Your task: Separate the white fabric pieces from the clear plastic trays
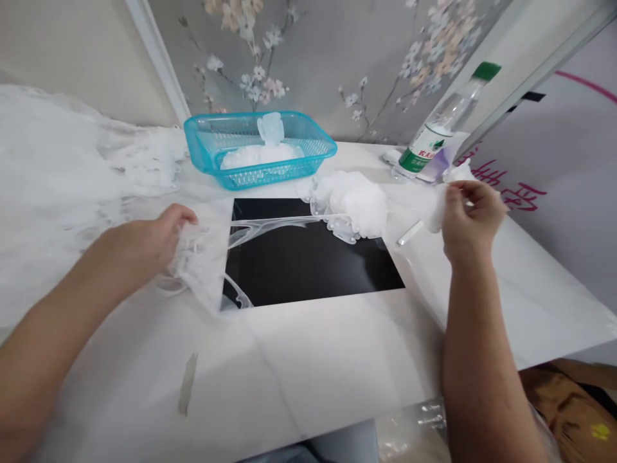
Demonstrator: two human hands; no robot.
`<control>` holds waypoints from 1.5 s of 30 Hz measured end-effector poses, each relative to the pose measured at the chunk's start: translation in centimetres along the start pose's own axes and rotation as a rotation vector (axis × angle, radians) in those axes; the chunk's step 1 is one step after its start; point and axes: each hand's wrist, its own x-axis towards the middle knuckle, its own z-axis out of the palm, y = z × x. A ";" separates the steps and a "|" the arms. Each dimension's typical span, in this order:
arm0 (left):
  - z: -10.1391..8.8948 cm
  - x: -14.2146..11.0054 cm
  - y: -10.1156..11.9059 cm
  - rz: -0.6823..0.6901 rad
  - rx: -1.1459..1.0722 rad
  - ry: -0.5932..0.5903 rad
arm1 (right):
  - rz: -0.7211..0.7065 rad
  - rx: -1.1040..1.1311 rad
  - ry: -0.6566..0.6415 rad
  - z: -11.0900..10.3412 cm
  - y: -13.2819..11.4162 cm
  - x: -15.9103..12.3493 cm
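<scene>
My left hand is closed on a bunch of thin white lace-like material, slightly blurred. Thin white strands run from this bunch across a black mat toward a pile of small white scalloped pieces. On the right, my right hand has its fingers pinched together at a small white piece. That piece is blurred and partly hidden by the hand. A short white stick-like object lies just left of my right hand.
A blue plastic basket with white pieces inside stands behind the mat. Much white lacy material is heaped at the left. A green-capped bottle tilts at the back right. A tape strip sticks to the white table.
</scene>
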 end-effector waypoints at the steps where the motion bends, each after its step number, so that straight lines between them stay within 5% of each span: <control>1: -0.1 0.3 -0.6 -0.076 0.062 0.005 | 0.002 0.012 -0.036 0.1 -0.2 -0.1; 4: 0.2 1.0 -1.6 -0.254 0.189 -0.030 | 0.005 0.021 0.017 0.2 -0.3 0.0; 8: 1.0 0.7 -0.5 -0.242 0.187 -0.080 | 0.046 0.069 -0.015 1.4 -1.0 -1.5; 11: 1.5 -0.5 2.2 -0.097 0.147 -0.056 | 0.129 0.184 -0.349 3.7 -3.8 -4.9; 14: 2.2 -2.3 5.7 0.205 0.005 0.122 | 0.431 0.583 -0.804 5.7 -7.6 -9.0; 16: 2.8 -3.7 7.8 0.292 -0.313 -0.001 | 0.564 0.691 -0.932 6.1 -9.7 -11.0; 19: 3.4 -5.1 10.0 0.132 -0.701 -0.286 | 0.615 0.733 -1.012 5.9 -11.4 -12.7; 22: 3.8 -5.4 11.0 0.053 -0.755 -0.414 | 0.578 0.718 -1.004 5.4 -11.9 -13.1; 32: 3.5 -4.9 10.5 0.034 -0.812 -0.488 | 0.371 0.558 -0.884 5.0 -12.4 -13.0; 36: 3.1 -5.0 10.5 0.161 -0.745 -0.530 | 0.268 0.422 -0.715 5.3 -10.7 -11.5; 40: 3.1 -5.7 11.0 0.432 -0.623 -0.540 | 0.267 0.311 -0.300 5.4 -7.0 -8.4; 45: 3.2 -6.0 11.5 0.400 -0.570 -0.515 | 0.417 0.421 -0.386 5.3 -5.4 -7.3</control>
